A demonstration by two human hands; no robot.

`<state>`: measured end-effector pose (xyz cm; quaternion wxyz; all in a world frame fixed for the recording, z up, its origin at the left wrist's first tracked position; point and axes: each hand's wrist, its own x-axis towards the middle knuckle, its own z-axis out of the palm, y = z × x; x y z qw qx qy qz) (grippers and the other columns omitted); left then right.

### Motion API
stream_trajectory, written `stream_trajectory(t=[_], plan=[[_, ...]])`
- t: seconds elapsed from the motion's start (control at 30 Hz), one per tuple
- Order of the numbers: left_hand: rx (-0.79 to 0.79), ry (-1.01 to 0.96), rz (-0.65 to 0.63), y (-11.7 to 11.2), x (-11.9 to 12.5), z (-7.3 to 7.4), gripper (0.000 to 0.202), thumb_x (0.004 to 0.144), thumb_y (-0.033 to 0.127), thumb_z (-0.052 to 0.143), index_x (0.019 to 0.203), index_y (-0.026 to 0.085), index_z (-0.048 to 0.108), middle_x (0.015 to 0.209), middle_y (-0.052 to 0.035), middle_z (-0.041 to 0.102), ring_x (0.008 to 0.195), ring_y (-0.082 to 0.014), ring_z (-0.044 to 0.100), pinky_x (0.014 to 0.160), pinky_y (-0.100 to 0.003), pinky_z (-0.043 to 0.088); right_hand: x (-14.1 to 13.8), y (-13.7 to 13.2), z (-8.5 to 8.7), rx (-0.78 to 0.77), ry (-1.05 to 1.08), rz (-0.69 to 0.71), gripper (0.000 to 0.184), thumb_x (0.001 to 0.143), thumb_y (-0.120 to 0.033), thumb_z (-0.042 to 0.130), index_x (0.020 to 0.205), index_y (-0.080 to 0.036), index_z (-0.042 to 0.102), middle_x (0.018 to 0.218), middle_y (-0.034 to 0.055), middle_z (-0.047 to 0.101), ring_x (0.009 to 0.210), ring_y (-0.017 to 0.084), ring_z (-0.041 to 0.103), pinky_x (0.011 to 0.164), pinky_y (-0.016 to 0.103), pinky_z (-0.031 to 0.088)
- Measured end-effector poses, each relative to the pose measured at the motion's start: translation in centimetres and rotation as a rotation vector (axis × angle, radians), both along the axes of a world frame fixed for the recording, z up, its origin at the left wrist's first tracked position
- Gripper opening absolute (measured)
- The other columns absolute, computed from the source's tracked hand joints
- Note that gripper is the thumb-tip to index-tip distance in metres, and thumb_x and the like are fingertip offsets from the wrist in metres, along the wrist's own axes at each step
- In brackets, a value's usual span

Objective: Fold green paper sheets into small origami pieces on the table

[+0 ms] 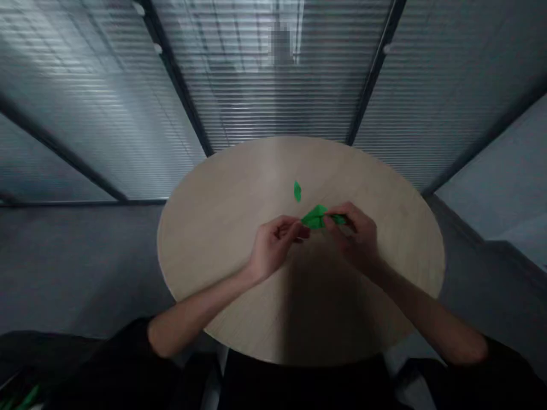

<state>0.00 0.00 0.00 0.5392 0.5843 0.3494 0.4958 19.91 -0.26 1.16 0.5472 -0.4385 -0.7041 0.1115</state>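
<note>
Between my hands, above the middle of the round table, is a bright green folded piece (315,218), thin like paper or an artificial leaf; which of these I cannot tell. My left hand (277,242) is closed, its thumb and fingertips pinching the piece's left tip. On the other side my right hand (355,232) grips it between thumb and forefinger, with a bit of green showing past the fingers. A smaller green leaf-shaped piece (297,191) lies on the table just beyond, touched by neither hand.
The round pale wooden table (205,228) reaches to a glass wall with blinds (273,108). Dark shadow falls across its near side. At the lower left corner, more green pieces (29,397) show beside a dark chair or bag. Grey floor (85,262) surrounds the table.
</note>
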Motion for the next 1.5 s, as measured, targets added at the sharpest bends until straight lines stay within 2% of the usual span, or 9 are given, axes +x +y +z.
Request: stream_trajectory(t=[0.17,0.27,0.4,0.53,0.63,0.8,1.07,1.23,1.5], plan=[[0.141,0.136,0.072,0.1,-0.2,-0.4,0.031,0.097,0.039,0.067,0.117,0.016,0.066,0.101,-0.0102,0.074,0.083,-0.0179,0.072,0.067,-0.029,0.062,0.0,0.0,-0.2,-0.036,0.041,0.016,0.003,0.091,-0.024,0.069,0.092,-0.023,0.071,0.085,0.0014,0.072,0.076,0.015,0.067,0.070,0.029,0.053],[0.444,0.264,0.132,0.4,-0.4,-0.5,0.049,0.088,0.029,0.078,0.133,0.022,0.059,0.126,-0.0127,0.064,0.111,-0.0239,0.068,0.086,-0.038,0.063,-0.1,0.1,-0.4,-0.122,0.078,0.130,0.003,0.092,-0.024,0.070,0.094,-0.023,0.071,0.086,0.0007,0.073,0.074,0.014,0.069,0.069,0.027,0.055],[0.702,0.349,0.103,0.6,-0.6,-0.3,0.032,0.093,0.021,0.071,0.124,0.020,0.062,0.137,-0.0155,0.059,0.129,-0.0271,0.058,0.109,-0.051,0.050,-0.3,0.3,-0.7,-0.199,0.133,0.297,0.004,0.091,-0.023,0.072,0.095,-0.024,0.071,0.085,-0.0005,0.074,0.073,0.014,0.072,0.067,0.025,0.057],[0.578,0.310,0.008,0.5,-0.7,-0.2,0.016,0.096,0.019,0.064,0.112,0.019,0.060,0.115,-0.0113,0.069,0.105,-0.0209,0.067,0.093,-0.040,0.056,-0.1,0.4,-1.0,-0.166,0.079,0.375,0.005,0.094,-0.021,0.071,0.098,-0.024,0.071,0.089,0.0002,0.073,0.077,0.014,0.071,0.069,0.025,0.058],[0.498,0.301,0.033,0.3,-0.6,-0.3,0.011,0.093,0.018,0.063,0.102,0.019,0.058,0.096,-0.0059,0.068,0.088,-0.0173,0.065,0.080,-0.034,0.054,0.1,0.6,-1.1,-0.011,-0.026,0.339,0.004,0.094,-0.022,0.072,0.097,-0.025,0.073,0.096,0.0030,0.068,0.087,0.016,0.068,0.074,0.028,0.057],[0.502,0.293,0.087,0.3,-0.4,-0.4,0.010,0.091,0.019,0.065,0.099,0.020,0.059,0.094,-0.0048,0.065,0.085,-0.0162,0.063,0.075,-0.031,0.051,0.1,0.5,-1.1,0.139,-0.134,0.274,0.009,0.094,-0.019,0.073,0.100,-0.026,0.074,0.091,0.0017,0.059,0.082,0.015,0.060,0.070,0.029,0.053],[0.447,0.231,-0.023,0.4,-0.3,-0.8,0.007,0.096,0.019,0.062,0.102,0.020,0.060,0.100,-0.0067,0.067,0.089,-0.0167,0.063,0.078,-0.032,0.052,-0.1,0.3,-1.1,0.112,-0.048,0.298,0.010,0.093,-0.015,0.071,0.095,-0.025,0.067,0.092,0.0011,0.061,0.080,0.014,0.062,0.063,0.023,0.054],[0.387,0.200,0.017,0.2,-0.2,-0.7,0.007,0.095,0.021,0.067,0.101,0.020,0.064,0.096,-0.0055,0.068,0.085,-0.0163,0.062,0.075,-0.031,0.051,-0.1,0.2,-1.1,0.101,-0.062,0.252,0.010,0.092,-0.015,0.071,0.092,-0.024,0.067,0.088,0.0002,0.061,0.075,0.013,0.061,0.063,0.025,0.053],[0.334,0.163,-0.048,-0.3,-0.1,-0.3,0.024,0.091,0.021,0.070,0.112,0.019,0.060,0.101,-0.0067,0.069,0.089,-0.0178,0.064,0.079,-0.033,0.053,-0.1,0.3,-1.2,-0.081,0.056,0.214,0.004,0.093,-0.024,0.073,0.092,-0.024,0.069,0.090,0.0006,0.063,0.073,0.013,0.064,0.063,0.025,0.056]])
